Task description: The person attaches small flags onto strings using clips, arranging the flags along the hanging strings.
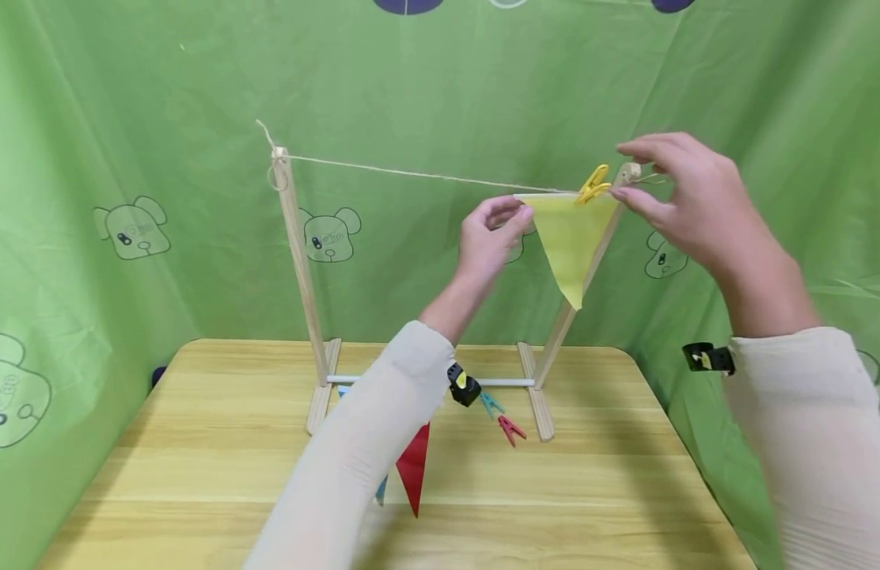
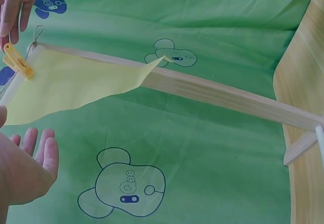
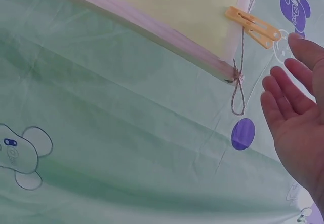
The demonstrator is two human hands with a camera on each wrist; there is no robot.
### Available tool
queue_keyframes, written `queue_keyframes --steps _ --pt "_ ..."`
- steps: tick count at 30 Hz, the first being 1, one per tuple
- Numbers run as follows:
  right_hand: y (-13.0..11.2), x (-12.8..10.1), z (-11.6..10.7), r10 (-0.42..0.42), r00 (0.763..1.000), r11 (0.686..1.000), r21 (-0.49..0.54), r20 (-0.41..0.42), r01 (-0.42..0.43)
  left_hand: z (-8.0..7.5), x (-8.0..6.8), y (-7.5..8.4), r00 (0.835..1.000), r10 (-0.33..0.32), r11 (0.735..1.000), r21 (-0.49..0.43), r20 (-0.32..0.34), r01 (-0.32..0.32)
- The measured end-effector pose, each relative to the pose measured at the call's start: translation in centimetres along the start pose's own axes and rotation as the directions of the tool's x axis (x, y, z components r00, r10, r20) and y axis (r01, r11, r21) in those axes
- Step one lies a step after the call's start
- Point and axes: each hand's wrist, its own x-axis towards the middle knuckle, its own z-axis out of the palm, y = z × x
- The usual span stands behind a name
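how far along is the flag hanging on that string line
Done, it seems: one yellow flag hangs on the string, clipped by a yellow clothespin. In hand: the left hand is at the flag's left corner, and the right hand is open beside the pin. Left: a red flag plus teal and red clothespins lie on the table.

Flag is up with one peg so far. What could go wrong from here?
1. One yellow peg clamps the yellow flag to the string, near its right corner. The left hand holds the other corner; letting go may let that side sag or swing.
2. The right hand hovers open by the peg and the right post; a bump could knock the peg off or tilt the stand.
3. The spare red peg lies on the table, needing a reach away.
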Motion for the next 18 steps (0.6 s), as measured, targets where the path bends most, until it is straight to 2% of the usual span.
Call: queue_keyframes --steps 6,11,18 --pt "0.2 -1.6 0.8 -0.027 0.992 0.999 0.036 -0.127 0.032 -0.9 -0.7 0.0 0.999 0.034 0.999 0.015 0.032 -0.035" --pt "0.3 -2.9 1.5 -0.008 0.980 0.997 0.071 -0.197 0.022 -1.6 -1.5 -0.1 0.996 0.070 0.997 0.032 0.056 -0.072" --pt "0.0 -4.6 2.6 0.017 0.961 0.996 0.084 -0.278 0.007 -2.8 -2.3 -0.2 0.994 0.053 0.995 0.079 0.098 -0.061"
